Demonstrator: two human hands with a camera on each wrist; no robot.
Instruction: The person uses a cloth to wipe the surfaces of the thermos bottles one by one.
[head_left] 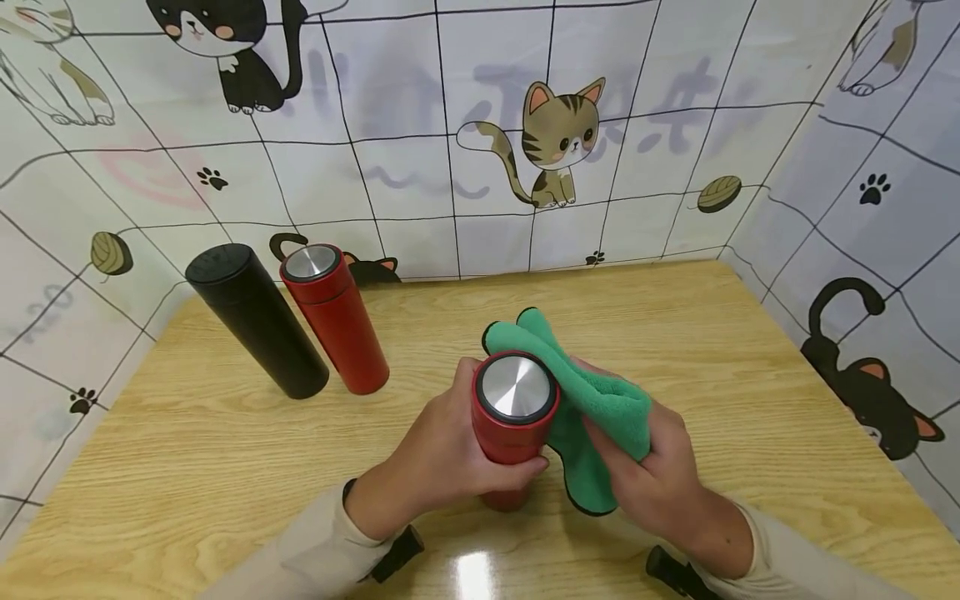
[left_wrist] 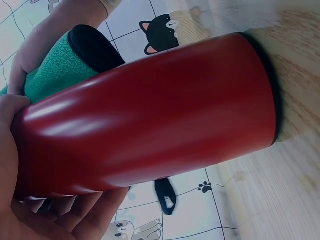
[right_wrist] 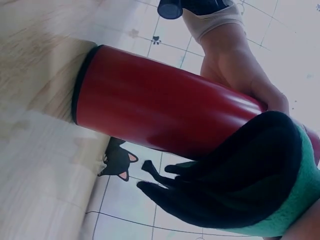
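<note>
A red thermos flask [head_left: 504, 442] with a silver disc on its lid stands upright near the table's front middle. My left hand [head_left: 442, 446] grips its body from the left, the thumb across the near side. My right hand [head_left: 652, 467] holds a bunched green cloth [head_left: 600, 400] with dark edging, pressed along the flask's right side close below the lid. In the left wrist view the flask's base [left_wrist: 275, 95] meets the tabletop or sits very near it. The right wrist view shows the cloth's dark underside [right_wrist: 235, 180] hanging beside the flask.
At the back left of the wooden table [head_left: 420, 325] stand a black flask [head_left: 258, 325] and another red flask [head_left: 337, 321], side by side. A white sheet [head_left: 405, 92] with cat drawings and grid lines rises behind the table and along both sides.
</note>
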